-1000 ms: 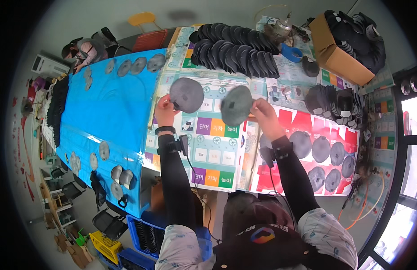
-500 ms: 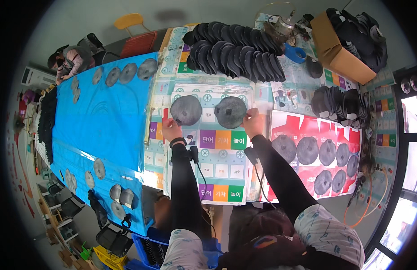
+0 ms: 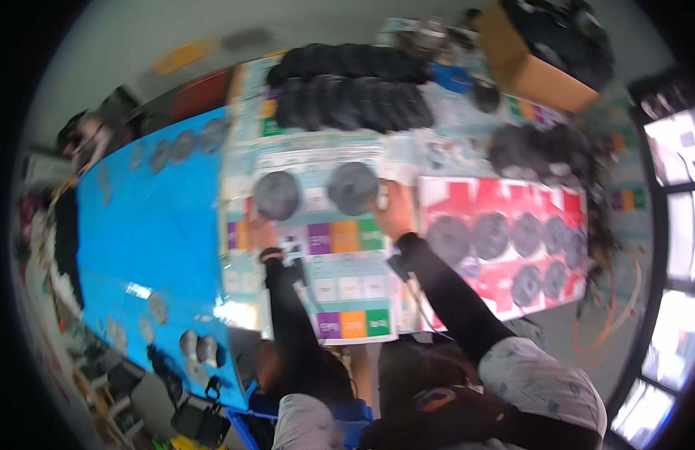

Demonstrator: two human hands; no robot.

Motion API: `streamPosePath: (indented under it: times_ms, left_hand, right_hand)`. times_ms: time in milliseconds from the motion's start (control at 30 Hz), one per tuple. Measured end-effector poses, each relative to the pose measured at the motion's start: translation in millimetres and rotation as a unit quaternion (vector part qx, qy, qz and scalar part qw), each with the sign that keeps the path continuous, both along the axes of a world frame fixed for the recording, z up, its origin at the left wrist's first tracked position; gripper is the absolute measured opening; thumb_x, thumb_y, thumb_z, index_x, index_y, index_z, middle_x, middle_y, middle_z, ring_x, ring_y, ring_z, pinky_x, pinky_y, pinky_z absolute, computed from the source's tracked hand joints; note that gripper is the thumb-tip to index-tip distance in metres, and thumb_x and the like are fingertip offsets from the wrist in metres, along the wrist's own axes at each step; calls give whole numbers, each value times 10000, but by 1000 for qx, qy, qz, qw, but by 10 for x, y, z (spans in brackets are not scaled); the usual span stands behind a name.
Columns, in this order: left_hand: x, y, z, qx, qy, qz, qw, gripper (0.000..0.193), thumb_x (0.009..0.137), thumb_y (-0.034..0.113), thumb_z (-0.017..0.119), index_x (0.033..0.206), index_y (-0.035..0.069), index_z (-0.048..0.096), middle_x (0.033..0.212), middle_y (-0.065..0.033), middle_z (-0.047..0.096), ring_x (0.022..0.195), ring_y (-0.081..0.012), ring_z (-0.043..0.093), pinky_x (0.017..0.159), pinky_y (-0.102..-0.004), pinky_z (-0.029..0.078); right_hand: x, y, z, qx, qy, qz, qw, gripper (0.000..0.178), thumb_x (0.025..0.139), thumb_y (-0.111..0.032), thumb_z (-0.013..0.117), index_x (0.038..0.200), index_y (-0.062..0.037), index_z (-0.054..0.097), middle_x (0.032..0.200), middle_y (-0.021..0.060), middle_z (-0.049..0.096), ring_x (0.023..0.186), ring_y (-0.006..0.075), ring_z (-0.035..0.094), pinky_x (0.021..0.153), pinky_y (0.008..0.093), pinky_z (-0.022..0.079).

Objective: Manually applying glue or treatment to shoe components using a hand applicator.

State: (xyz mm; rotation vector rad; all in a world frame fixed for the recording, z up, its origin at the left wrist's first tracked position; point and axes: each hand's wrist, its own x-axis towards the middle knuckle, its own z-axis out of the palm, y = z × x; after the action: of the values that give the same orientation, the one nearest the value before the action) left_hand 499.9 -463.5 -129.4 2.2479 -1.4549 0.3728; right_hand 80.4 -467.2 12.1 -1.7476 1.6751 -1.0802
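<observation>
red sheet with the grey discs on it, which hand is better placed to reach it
Probably the right hand: it is beside the right-hand disc, close to the red sheet. The left hand is farther off, by the left-hand disc.

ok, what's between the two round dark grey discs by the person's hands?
Head view, blurred: between the left grey disc and right grey disc, only the printed sheet shows, including a white square.

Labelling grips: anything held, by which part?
Can't tell, blurred: left hand at left dark-grey round disc, lower edge; right hand at right disc, right edge.
</observation>
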Motion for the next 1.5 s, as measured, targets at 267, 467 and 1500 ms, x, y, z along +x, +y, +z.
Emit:
streamPosePath:
  times_ms: [267,467,1500]
  left_hand:
    - [-1465,742,500,3,423,1,906,584,910,106,670,1428,-54,454,1182,-244,662,1068,-408,653,937,-476,509]
    - [-3792,1143,1218,93,237,-267,929,411,845,84,646,1254,53,620,1131,-176,664,1077,-392,618,925,-501,485]
    - [-5604,827,1206,176,-34,-284,942,358,807,147,686,1162,102,677,1191,-63,559,1196,-298,508,1049,-513,380]
  right_hand:
    - [-1756,971,418,117,80,-48,989,200,817,-144,665,1010,-105,695,957,145,700,914,368,682,780,463,557]
    - [-3589,1240,89,164,179,-192,951,308,813,-121,665,1113,-70,710,1029,179,681,1005,375,640,894,463,519]
    - [-3984,709,-131,41,387,44,920,160,840,-184,610,897,-86,724,1105,92,613,1167,295,506,915,438,419]
